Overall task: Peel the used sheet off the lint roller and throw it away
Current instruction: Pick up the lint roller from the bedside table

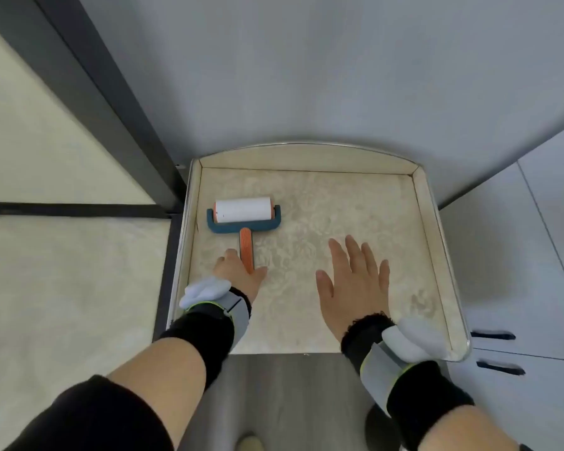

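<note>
Now the lint roller (243,216) lies flat on the tray-like tabletop (339,203), toward its left side, white roll away from the person and orange handle pointing back. The left hand (240,271) sits at the handle's near end, thumb and fingers loosely either side, not clearly gripping. The right hand (355,281), right of the roller, is spread open, holding nothing.

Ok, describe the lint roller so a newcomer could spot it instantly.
Find the pale, rimmed table against the grey wall. On its left half lies the lint roller: a white paper drum in a blue frame. Its ribbed orange handle points to the left hand; nothing else lies on the table.
</note>
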Tool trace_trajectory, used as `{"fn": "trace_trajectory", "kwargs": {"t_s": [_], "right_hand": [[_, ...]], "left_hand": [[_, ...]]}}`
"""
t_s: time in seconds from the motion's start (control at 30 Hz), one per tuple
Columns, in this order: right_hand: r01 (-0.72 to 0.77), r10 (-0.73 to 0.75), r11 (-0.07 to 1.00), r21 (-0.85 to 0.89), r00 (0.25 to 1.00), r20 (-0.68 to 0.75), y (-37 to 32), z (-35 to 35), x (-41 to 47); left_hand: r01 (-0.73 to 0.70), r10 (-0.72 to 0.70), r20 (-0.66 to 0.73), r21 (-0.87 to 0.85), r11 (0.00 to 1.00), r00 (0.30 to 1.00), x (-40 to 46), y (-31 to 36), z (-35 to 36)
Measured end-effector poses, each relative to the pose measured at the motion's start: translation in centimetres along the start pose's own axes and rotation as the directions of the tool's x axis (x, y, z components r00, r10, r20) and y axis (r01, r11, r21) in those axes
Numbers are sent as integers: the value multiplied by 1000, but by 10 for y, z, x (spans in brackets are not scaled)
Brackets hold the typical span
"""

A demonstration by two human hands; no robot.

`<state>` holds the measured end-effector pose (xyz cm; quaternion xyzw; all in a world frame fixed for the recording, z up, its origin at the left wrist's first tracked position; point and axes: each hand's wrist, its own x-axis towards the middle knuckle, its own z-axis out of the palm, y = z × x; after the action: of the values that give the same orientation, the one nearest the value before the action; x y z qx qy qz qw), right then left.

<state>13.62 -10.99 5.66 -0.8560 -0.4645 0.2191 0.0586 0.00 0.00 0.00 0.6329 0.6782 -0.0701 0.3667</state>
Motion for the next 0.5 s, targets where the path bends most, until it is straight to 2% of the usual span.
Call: {"fn": "trace_trajectory", "kwargs": {"t_s": [0.1, 0.27, 0.3, 0.4, 0.43, 0.5], "right_hand": [[4, -5, 999, -42, 1000, -18, 4, 5, 2], [53, -53, 998, -14, 998, -33, 2, 8, 3], [63, -64, 998, -9, 997, -45, 1, 8, 3], [85, -86, 996, -10, 994, -65, -4, 1, -1], [91, -91, 996, -7, 993, -72, -7, -4, -1], [104, -102, 995, 9, 990, -101, -13, -20, -4]], "left_hand": [[37, -36, -18, 66, 997, 999, 12, 2, 9], [69, -66, -49, 67, 995, 997, 18, 1, 14], [96, -93, -75, 46, 994, 993, 20, 1, 15], [219, -240, -88, -197, 955, 967, 15, 6, 12], [213, -240, -96, -233, 949, 966, 11, 7, 8], [156, -182, -134, -182, 971, 974, -1, 11, -3]]}}
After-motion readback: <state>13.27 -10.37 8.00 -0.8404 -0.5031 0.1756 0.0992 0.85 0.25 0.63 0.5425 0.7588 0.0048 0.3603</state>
